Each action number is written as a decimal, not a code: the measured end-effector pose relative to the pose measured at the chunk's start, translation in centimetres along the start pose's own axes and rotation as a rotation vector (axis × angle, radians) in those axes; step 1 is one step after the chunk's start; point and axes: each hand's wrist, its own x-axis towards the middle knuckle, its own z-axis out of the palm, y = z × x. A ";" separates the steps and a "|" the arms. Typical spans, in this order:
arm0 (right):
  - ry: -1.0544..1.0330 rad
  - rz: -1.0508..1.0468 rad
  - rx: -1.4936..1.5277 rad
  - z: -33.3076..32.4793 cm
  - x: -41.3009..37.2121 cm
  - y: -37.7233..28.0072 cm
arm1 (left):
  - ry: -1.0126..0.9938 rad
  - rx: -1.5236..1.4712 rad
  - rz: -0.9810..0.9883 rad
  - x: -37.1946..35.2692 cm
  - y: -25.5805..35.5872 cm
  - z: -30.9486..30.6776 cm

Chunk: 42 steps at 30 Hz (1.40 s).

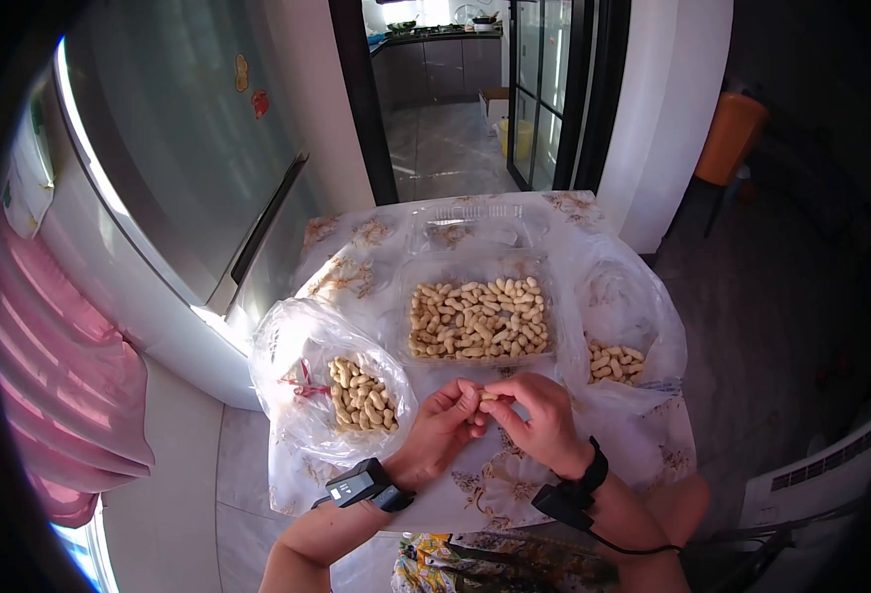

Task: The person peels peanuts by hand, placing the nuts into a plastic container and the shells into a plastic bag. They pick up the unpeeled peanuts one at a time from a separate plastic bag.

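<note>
Over the near part of the table, my left hand [440, 427] and my right hand [534, 415] meet with fingers pinched around a small peanut [490, 396]. The fingers hide part of it. Just beyond them stands a clear plastic box [480, 265] holding many peanuts in shells [477, 318]. Left of my hands lies an open clear plastic bag [292, 341] with a pile of peanuts [361, 397]. At the right, another plastic bag [628, 296] holds a smaller heap of peanuts [613, 363].
A flowered cloth covers the table [356, 237]. The box's clear lid [470, 222] extends behind it. A fridge [178, 148] stands at the left, an orange chair [732, 138] at the right. Beyond the doorway is a kitchen.
</note>
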 end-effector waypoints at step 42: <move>0.027 0.117 0.098 -0.4 0.2 -0.6 | 0.010 -0.003 0.106 0.0 0.2 0.0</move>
